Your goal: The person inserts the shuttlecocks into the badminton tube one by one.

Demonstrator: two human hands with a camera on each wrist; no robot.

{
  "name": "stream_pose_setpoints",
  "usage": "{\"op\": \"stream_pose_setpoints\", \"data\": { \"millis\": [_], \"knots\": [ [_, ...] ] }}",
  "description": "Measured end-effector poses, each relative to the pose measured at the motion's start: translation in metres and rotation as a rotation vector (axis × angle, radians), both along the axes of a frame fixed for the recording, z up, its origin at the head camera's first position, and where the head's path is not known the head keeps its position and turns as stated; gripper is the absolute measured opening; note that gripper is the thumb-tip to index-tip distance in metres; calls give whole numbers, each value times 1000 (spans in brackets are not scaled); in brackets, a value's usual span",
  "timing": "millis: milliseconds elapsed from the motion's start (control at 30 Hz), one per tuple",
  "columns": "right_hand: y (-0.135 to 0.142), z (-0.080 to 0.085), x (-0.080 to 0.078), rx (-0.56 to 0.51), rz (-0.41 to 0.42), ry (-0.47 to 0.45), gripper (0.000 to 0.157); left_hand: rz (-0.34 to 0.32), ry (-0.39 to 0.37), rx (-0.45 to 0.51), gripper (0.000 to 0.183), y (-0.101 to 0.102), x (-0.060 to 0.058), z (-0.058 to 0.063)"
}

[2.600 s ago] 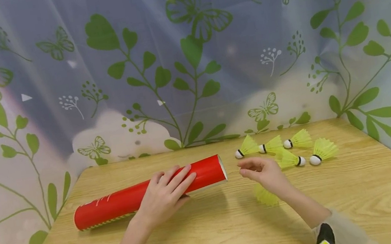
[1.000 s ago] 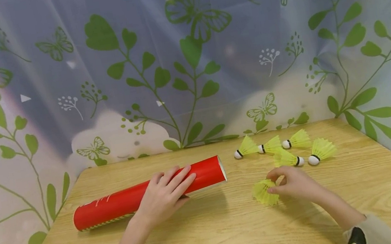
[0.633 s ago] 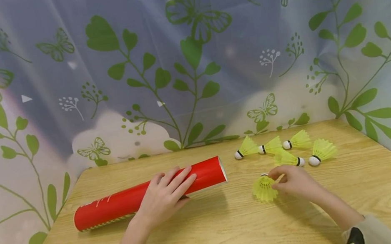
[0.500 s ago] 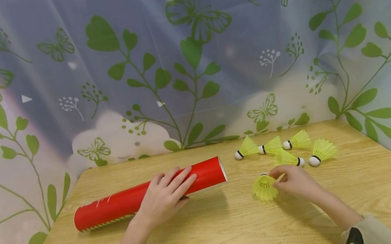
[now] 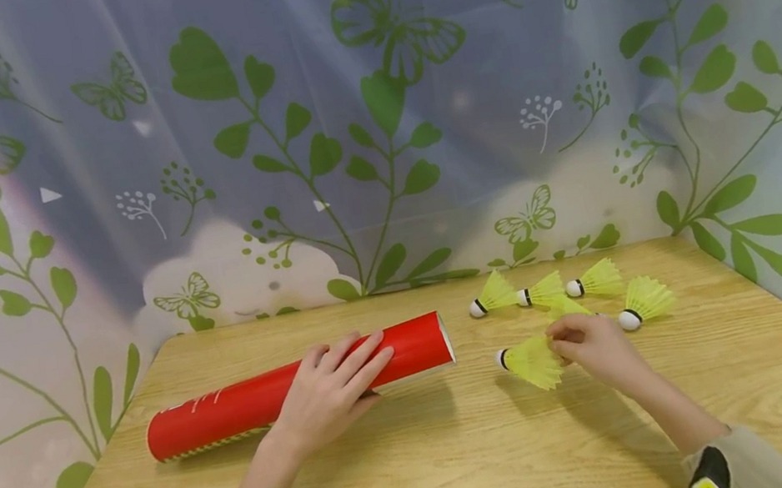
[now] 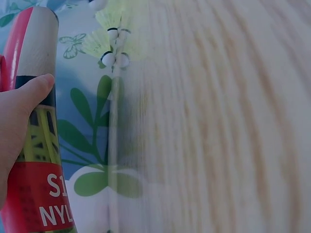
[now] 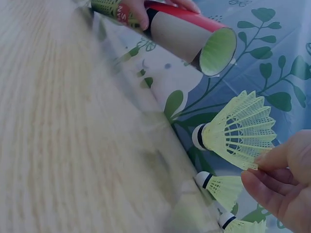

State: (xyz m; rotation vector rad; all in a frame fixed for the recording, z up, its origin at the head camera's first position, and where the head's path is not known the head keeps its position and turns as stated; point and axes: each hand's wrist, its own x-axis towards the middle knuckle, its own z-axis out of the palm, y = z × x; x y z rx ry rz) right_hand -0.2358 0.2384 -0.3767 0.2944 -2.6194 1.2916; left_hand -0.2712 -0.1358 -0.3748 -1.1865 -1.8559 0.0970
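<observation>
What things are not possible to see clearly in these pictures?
Head view: white print on the red tube, too small to read.
Head view: part of one shuttlecock, hidden behind the right hand.
Left wrist view: the tube's lower end, cut off by the picture's bottom edge.
Right wrist view: the tube's deep inside, hidden by its wall.

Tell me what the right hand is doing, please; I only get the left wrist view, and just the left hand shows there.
Observer: The right hand pinches a yellow shuttlecock by the edge of its skirt.
Operator: Is its base toward the tube or away?
Observer: Toward it: in the head view the white base is on the side where the red tube is.
Operator: Any other shuttlecocks on the table?
Observer: Yes, the head view shows five more shuttlecocks on the table, one of them partly hidden by the right hand.
</observation>
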Motion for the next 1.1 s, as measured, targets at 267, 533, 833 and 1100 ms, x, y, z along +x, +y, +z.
{"op": "stream_pose_setpoints", "data": {
  "millis": [267,533,833,1100],
  "knots": [
    [-11,12,-3,-93,-16,-31,22,-2,6,3,79,0,1,0],
    [-29,20,-10,-279,27,-61,21,6,11,-3,78,0,1,0],
    [-53,20,-19,-352,88,-77,18,12,16,-16,80,-1,1,0],
    [-68,19,-24,-409,113,-83,18,8,13,-4,80,0,1,1]
  ]
}}
